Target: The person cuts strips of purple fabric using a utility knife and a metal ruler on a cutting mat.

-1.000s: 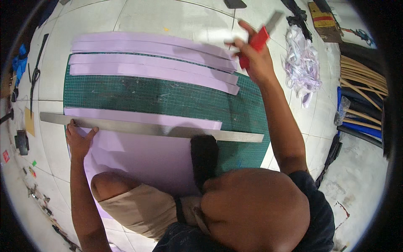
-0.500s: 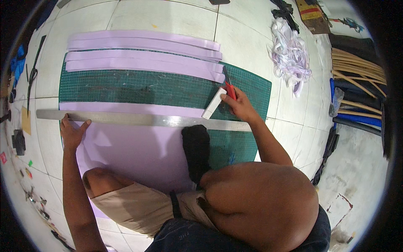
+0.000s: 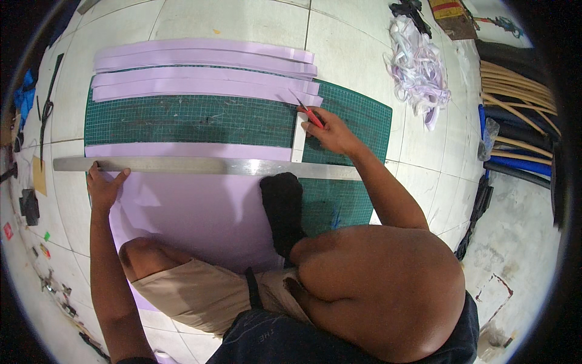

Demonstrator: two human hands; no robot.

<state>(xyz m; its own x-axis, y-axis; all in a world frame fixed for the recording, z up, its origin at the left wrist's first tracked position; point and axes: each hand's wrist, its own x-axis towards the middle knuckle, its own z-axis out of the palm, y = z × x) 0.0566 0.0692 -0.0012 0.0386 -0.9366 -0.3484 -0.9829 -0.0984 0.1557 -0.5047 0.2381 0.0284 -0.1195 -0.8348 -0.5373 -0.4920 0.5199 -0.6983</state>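
Observation:
A large lilac sheet (image 3: 194, 212) lies on a green cutting mat (image 3: 188, 121) on the tiled floor. A long steel ruler (image 3: 200, 165) runs across the sheet. My left hand (image 3: 104, 187) presses flat on the ruler's left end. My right hand (image 3: 330, 130) grips a red-handled knife (image 3: 308, 113), its blade pointing up-left over the mat just beyond the ruler's right part. Several cut lilac strips (image 3: 200, 73) lie stacked along the mat's far edge. My foot in a black sock (image 3: 284, 209) rests on the sheet near the ruler.
A heap of pale plastic offcuts (image 3: 418, 67) lies at the far right. Bundled canes and blue and black tubes (image 3: 515, 115) sit at the right edge. Scissors (image 3: 45, 115) and small tools lie along the left side. My bent knees fill the foreground.
My right hand came down from above the strips to the mat at the ruler's right part, still holding the knife. My left hand stayed pressed on the ruler.

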